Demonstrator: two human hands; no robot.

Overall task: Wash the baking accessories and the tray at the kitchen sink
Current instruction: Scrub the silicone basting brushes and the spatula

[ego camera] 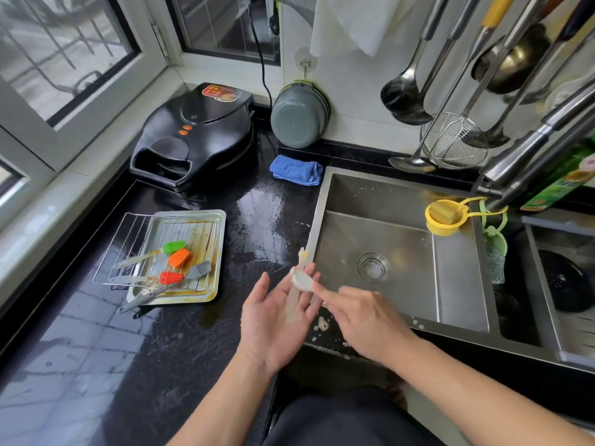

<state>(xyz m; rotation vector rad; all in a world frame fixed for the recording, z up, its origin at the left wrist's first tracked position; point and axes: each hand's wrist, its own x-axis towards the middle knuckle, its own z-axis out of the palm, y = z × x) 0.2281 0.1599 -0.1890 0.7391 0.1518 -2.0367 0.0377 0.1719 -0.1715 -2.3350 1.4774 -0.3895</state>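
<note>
My left hand (273,320) is held palm up at the sink's (380,194) left front corner. A translucent whitish utensil (302,280) lies along its fingers and palm, soapy, its tip poking past the fingertips. My right hand (360,320) reaches in from the right, and its fingertips touch the utensil's pale head. On the counter to the left sits the metal tray (180,299), stained brown, with a wire rack (128,226) on it. Green (174,247), orange (179,256), red (170,277) and grey (201,268) silicone brushes lie on the rack.
The black counter is wet, with foam specks by the sink's edge. A black electric griddle (196,136), grey bowls (299,119) and a blue cloth (296,169) stand behind. A yellow strainer cup (446,217) hangs under the faucet (531,146). Ladles (405,91) hang on the wall.
</note>
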